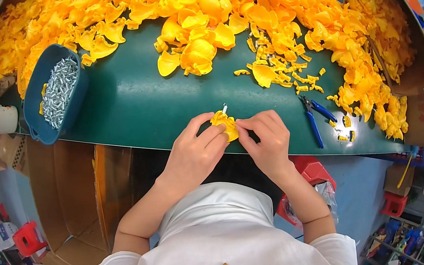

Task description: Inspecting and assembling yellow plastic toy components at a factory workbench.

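Close to the near edge of the green table (pixel 132 105), my left hand (pixel 192 149) grips a small yellow plastic part (pixel 226 122) between thumb and fingers. A short silvery metal pin (pixel 225 108) stands up at the part's far side. My right hand (pixel 266 135) pinches at the right edge of the same part, its thumb and forefinger closed together. Whether a smaller piece sits between those fingertips cannot be made out. Blue-handled cutters (pixel 319 117) lie on the table to the right of my hands, with several little yellow and black pieces (pixel 348 121) beside them.
Heaps of yellow curved plastic shells (pixel 201 52) cover the table's far side and right. A blue tub (pixel 37 122) of metal pins (pixel 60 91) stands at left. Cardboard boxes (pixel 64 196) are below left; another box (pixel 417 49) of yellow parts is at right. A red stool (pixel 309 170) stands below the edge.
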`<state>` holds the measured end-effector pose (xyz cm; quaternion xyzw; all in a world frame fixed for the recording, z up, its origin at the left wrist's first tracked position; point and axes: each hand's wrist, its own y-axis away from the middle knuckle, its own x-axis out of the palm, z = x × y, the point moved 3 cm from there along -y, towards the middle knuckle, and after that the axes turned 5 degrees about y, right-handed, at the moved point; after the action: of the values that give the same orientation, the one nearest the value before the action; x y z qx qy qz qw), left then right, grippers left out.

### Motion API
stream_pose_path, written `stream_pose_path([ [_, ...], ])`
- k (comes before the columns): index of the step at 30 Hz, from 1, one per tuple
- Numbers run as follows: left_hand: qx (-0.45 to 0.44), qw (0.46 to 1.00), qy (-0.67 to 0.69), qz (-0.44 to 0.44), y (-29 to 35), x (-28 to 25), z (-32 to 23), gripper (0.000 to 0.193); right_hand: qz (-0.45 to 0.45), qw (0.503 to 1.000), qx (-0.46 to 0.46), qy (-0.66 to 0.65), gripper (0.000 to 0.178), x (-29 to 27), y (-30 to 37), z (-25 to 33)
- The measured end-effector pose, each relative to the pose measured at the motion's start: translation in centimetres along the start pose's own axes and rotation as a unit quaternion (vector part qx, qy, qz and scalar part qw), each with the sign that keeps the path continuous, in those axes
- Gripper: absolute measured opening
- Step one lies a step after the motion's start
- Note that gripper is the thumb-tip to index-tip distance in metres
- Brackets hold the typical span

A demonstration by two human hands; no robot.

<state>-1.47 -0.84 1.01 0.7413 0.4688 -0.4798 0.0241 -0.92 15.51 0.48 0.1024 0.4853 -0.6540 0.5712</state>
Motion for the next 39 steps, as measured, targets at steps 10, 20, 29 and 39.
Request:
stream_pose_path([
  [10, -0.012, 1.000, 0.000, 0.015, 0.3, 0.3, 0.2, 0.023, 0.075, 0.997, -0.016, 0.016, 0.020, -0.8, -0.2, 0.3],
  [20, 0.006, 0.984, -0.177, 0.014, 0.7, -0.8, -0.1, 0.027, 0.049, 0.985, 0.035, 0.164, 0.031, -2.5, -5.9, -5.2],
  [29, -0.007, 0.993, -0.104, -0.056, 1.0, 0.4, 0.8, 0.033, 0.100, 0.990, 0.085, 0.047, 0.022, -2.6, -6.8, -3.4],
  [39, 0.077, 0.993, -0.063, -0.063, 1.5, 0.8, 0.4, 0.031, 0.094, 0.921, 0.235, -0.296, 0.020, 0.3, -2.3, -1.0],
])
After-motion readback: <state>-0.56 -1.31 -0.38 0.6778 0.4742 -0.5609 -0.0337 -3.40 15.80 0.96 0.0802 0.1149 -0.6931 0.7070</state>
